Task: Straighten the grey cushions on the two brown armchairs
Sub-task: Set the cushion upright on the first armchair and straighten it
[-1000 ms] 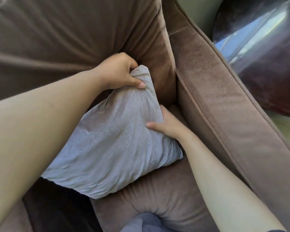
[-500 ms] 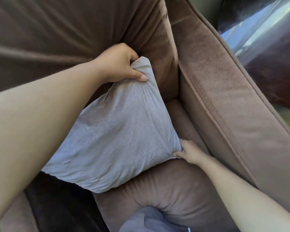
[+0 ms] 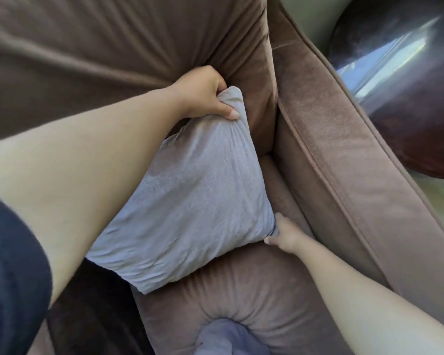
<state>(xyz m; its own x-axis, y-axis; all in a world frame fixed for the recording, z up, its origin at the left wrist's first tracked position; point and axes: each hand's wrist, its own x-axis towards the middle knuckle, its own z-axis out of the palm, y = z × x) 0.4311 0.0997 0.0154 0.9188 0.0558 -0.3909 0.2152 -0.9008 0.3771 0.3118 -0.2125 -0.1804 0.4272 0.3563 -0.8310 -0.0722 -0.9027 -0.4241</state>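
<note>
My left hand [image 3: 201,94] clamps the grey cushion's [image 3: 190,201] top corner, my right hand [image 3: 283,235] pinches its lower corner on the brown armchair [image 3: 344,155]; uneven pulling could leave it crooked.

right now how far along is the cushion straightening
Nothing looks finished yet. In hand: the left hand grips the grey cushion's top corner and the right hand pinches its lower right corner, with the cushion tilted on the brown armchair. Left: setting it straight, and the other armchair, out of view.
</note>
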